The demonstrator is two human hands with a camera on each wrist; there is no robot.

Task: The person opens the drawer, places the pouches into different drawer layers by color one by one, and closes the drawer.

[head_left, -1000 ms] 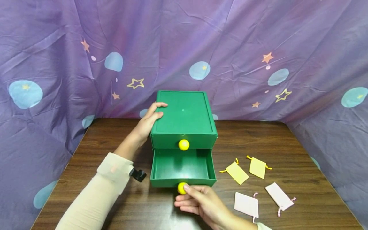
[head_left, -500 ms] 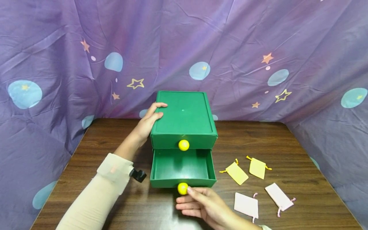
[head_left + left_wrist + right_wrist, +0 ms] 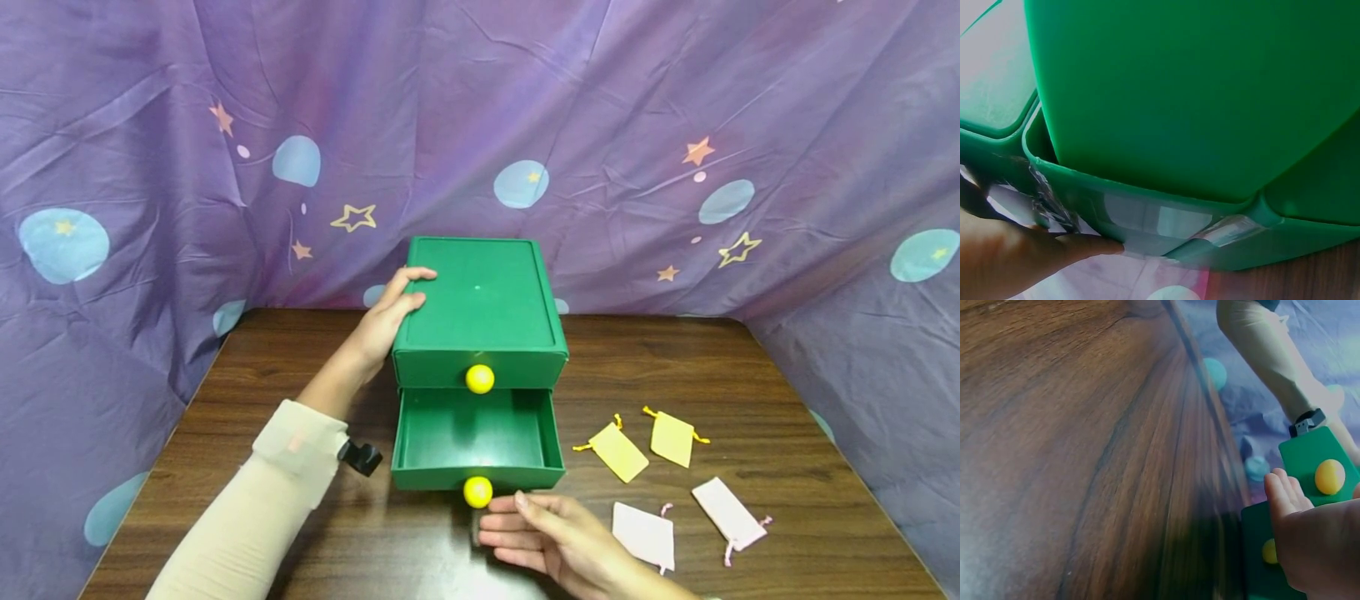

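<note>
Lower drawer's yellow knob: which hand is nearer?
Right. The right hand lies open on the table just right of the lower yellow knob, fingertips close but apart. The left hand rests on the green box, at its top left edge.

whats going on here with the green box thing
A person steadies a green two-drawer box with the left hand on its top left edge. The lower drawer is pulled out and looks empty. The right hand, fingers relaxed, sits just off that drawer's yellow knob. Two yellow pouches and two pink pouches lie on the wooden table.
</note>
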